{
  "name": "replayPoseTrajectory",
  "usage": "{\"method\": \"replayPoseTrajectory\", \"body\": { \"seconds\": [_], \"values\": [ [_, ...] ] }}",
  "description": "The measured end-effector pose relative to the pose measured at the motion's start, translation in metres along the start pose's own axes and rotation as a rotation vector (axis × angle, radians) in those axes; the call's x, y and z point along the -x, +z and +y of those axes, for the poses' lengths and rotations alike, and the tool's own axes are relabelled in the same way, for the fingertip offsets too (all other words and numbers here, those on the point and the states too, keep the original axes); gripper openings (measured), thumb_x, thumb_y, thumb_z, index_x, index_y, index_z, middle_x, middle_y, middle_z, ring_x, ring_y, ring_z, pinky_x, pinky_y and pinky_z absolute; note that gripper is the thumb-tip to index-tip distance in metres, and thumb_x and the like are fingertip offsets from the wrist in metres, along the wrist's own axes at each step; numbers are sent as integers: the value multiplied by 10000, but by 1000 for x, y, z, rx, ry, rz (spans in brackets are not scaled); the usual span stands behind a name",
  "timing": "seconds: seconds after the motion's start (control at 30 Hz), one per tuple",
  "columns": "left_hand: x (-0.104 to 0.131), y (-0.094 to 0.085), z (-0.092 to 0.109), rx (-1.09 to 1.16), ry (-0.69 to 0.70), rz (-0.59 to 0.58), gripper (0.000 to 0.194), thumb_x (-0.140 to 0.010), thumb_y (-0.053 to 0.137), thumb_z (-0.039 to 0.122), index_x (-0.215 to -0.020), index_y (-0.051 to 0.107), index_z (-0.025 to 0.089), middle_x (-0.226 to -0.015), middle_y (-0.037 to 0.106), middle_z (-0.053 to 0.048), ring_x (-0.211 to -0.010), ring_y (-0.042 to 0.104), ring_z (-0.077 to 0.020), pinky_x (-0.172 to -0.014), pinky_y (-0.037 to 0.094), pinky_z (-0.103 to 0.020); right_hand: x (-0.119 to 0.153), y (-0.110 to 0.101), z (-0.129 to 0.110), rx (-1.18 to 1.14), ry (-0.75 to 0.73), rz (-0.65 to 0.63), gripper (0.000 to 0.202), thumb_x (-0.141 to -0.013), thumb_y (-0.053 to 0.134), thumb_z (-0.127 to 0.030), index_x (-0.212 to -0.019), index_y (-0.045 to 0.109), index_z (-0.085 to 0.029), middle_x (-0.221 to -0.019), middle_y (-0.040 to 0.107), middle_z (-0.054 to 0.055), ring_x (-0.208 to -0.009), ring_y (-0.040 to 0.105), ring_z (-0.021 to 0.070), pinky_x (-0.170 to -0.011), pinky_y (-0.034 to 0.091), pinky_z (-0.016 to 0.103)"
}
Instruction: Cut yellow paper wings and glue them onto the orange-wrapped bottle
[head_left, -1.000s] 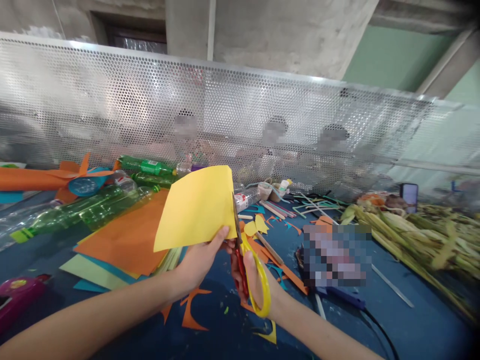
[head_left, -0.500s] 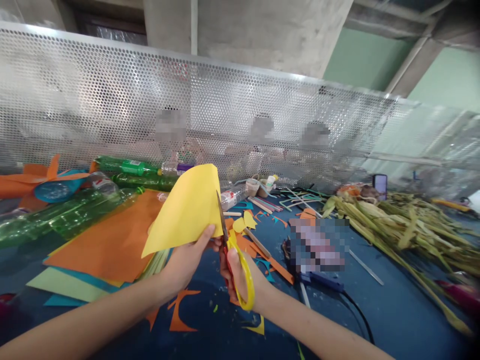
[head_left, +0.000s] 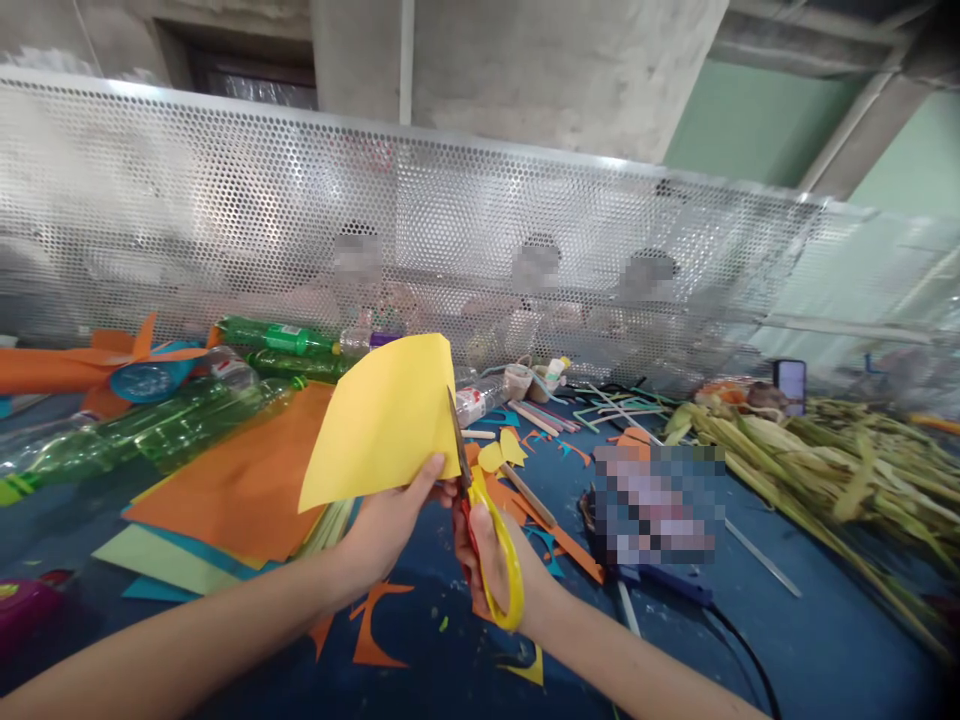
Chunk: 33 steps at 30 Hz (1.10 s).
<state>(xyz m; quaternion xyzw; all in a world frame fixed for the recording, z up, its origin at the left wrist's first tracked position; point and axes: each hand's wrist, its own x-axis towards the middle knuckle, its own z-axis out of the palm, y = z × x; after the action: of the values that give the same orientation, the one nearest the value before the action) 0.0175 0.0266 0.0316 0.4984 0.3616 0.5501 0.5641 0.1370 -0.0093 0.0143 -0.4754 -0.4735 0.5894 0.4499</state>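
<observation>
My left hand (head_left: pixel 394 530) pinches the lower right corner of a yellow sheet of paper (head_left: pixel 382 420), held up above the table and slightly curved. In my right hand (head_left: pixel 491 560) is a pair of scissors (head_left: pixel 511 580) with yellow and red handles, fingers wrapped through the loops. The blades point up and lie along the sheet's right edge, close to my left thumb. Below and beyond the hands are orange paper scraps (head_left: pixel 375 630), a yellow scrap (head_left: pixel 534 665) and small yellow cut-outs (head_left: pixel 502 452). How far the blades are apart is hard to see.
A stack of coloured paper (head_left: pixel 232 480) and green plastic bottles (head_left: pixel 172 410) lie left. To the right are a blue glue gun (head_left: pixel 667 580) with a cord, dried corn husks (head_left: pixel 817 460) and a phone (head_left: pixel 790 387). A perforated metal screen (head_left: pixel 465 210) stands behind.
The whole view has shifted a little, so everything appears farther right. Both hands keep their hold on the paper and scissors, with the blades still at the sheet's right edge.
</observation>
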Motion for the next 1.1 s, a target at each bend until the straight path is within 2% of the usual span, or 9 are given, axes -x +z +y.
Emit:
{"method": "replayPoseTrajectory", "body": {
  "seconds": [0.17, 0.27, 0.37, 0.47, 0.6, 0.77, 0.9, 1.1],
  "values": [
    [0, 0, 0, -33, -6, 2, 266, -784, 556, 426, -660, 592, 194, -677, 588, -54, -637, 544, -182, -693, 470, -312, 1, 4, -4, 1, -25, 47, 680, -555, 493, -810, -854, 455, -200, -610, 364, -68, -401, 291, 25, -274, 241, 107],
    [0, 1, 2, -41, -7, 7, 268, -782, 555, 428, -650, 579, 196, -655, 573, -36, -631, 537, -174, -679, 462, -295, -1, 3, -2, 22, 37, 35, 703, -535, 499, -816, -889, 435, -212, -544, 333, -94, -365, 308, 45, -259, 328, 147],
    [0, 0, 2, -68, -13, 8, 275, -781, 553, 438, -655, 564, 194, -655, 565, -16, -615, 522, -164, -660, 450, -282, -3, -1, 1, 45, 34, -23, 659, -590, 447, -815, -853, 439, -211, -501, 340, -102, -352, 320, 57, -320, 438, 214],
    [-1, -2, 0, -121, -20, 16, 293, -785, 545, 450, -652, 550, 188, -645, 556, -6, -616, 518, -162, -660, 437, -277, -2, -5, -2, 49, -3, -85, 606, -659, 390, -795, -782, 451, -204, -529, 426, -64, -401, 404, 74, -429, 482, 244],
    [1, -2, 0, -186, -31, 1, 306, -800, 525, 443, -646, 559, 181, -649, 561, -16, -631, 522, -165, -660, 428, -273, 2, -9, -11, 123, -53, -111, 554, -711, 391, -749, -719, 467, -201, -615, 481, -14, -517, 504, 116, -540, 493, 276],
    [5, 1, 3, -133, -21, -55, 319, -809, 523, 437, -607, 550, 191, -596, 539, -3, -583, 507, -149, -612, 428, -252, 1, -13, -15, 212, -179, -131, 471, -816, 347, -649, -774, 492, -203, -657, 491, 6, -567, 515, 147, -567, 487, 307],
    [7, 1, -1, -128, -54, -62, 341, -812, 519, 453, -595, 559, 192, -579, 547, -3, -559, 512, -148, -576, 427, -248, 5, -14, -25, 336, -298, -139, 501, -831, 313, -646, -784, 536, -199, -688, 530, 35, -619, 522, 179, -602, 490, 336],
    [11, 1, -4, -107, -21, -114, 330, -828, 504, 439, -617, 557, 191, -586, 533, 8, -568, 507, -144, -579, 433, -249, 9, -10, -36, 333, -263, -109, 548, -825, 305, -660, -813, 582, -187, -748, 594, 68, -657, 562, 197, -611, 503, 338]
  ]
}}
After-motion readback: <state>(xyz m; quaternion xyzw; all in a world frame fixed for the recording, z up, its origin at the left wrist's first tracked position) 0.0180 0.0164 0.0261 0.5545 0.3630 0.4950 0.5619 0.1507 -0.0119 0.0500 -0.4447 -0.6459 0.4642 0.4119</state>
